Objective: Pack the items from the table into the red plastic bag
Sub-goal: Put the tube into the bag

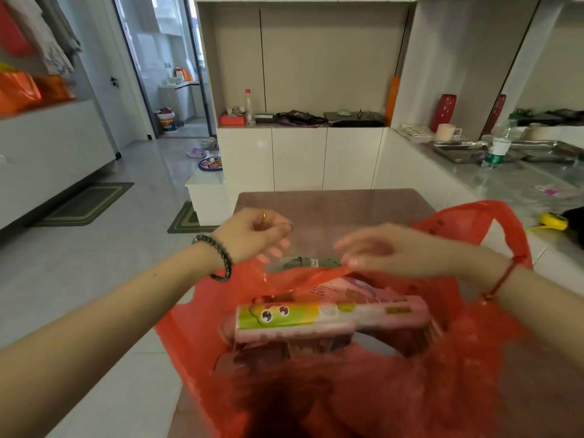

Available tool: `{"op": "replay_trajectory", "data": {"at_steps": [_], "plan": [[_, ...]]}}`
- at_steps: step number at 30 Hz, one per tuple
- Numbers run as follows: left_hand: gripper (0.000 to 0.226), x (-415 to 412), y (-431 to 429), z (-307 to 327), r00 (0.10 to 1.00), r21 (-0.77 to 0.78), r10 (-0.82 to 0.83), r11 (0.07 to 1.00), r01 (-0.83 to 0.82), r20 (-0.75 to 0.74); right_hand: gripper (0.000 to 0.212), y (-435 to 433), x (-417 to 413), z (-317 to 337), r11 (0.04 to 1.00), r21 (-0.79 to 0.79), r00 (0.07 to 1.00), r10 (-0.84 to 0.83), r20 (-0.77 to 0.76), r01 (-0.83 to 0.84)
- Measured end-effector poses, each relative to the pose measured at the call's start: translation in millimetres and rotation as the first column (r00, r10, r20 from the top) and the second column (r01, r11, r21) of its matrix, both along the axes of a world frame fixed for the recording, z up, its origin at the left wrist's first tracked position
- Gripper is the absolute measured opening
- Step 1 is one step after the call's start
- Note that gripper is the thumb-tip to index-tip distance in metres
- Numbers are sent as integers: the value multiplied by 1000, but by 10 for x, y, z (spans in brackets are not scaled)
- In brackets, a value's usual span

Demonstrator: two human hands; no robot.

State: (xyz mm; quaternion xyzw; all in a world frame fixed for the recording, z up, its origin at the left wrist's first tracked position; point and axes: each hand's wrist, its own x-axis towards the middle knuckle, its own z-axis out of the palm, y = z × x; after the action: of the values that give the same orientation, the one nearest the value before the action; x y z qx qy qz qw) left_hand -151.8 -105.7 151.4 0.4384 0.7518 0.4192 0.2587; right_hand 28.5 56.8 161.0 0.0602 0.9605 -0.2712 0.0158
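The red plastic bag (316,390) stands open on the brown table (331,207), close in front of me. A pink and green snack package (328,317) lies across the inside of the bag, with darker items under it. A grey item in a clear packet (303,262) hangs just over the bag's far rim. My left hand (252,235) is curled on the packet's left end. My right hand (395,251) is blurred; its thumb pinches the raised bag rim beside the packet's right end. One bag handle (505,222) loops over my right wrist.
A yellow tape measure (554,221) lies on the grey counter (512,184) to the right, with a water bottle (497,147) and metal trays (467,151) behind it. White cabinets (300,156) stand beyond the table. Tiled floor with green mats (85,203) lies to the left.
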Motion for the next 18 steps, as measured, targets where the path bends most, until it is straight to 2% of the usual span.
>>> {"op": "replay_trajectory", "data": {"at_steps": [3, 6, 9, 11, 12, 15, 18], "plan": [[16, -313, 394, 64, 997, 22, 81, 996, -81, 20, 43, 397, -100, 432, 977, -189, 974, -133, -181, 98], [25, -672, 836, -44, 985, -104, 170, 980, -167, 17, 42, 1019, -368, 501, 916, -342, 947, -277, -164, 209], [45, -934, 1233, -353, 982, -327, 147, 928, -178, -118, 50, 1604, -684, 123, 900, -274, 934, -357, -18, 338], [60, -1023, 1469, -643, 980, -465, 53, 874, -139, -193, 79, 1875, -864, -299, 908, -155, 920, -377, 105, 390], [67, -1055, 1591, -816, 974, -534, -10, 838, -115, -227, 87, 2000, -945, -553, 909, -133, 911, -371, 178, 396], [83, -1116, 1837, -1304, 950, -701, -186, 712, -47, -252, 81, 2188, -1086, -1276, 912, -125, 876, -327, 354, 391], [94, -1217, 1942, -1790, 953, -779, -236, 627, -1, -191, 89, 2268, -1142, -1860, 954, -42, 872, -254, 419, 298]]}}
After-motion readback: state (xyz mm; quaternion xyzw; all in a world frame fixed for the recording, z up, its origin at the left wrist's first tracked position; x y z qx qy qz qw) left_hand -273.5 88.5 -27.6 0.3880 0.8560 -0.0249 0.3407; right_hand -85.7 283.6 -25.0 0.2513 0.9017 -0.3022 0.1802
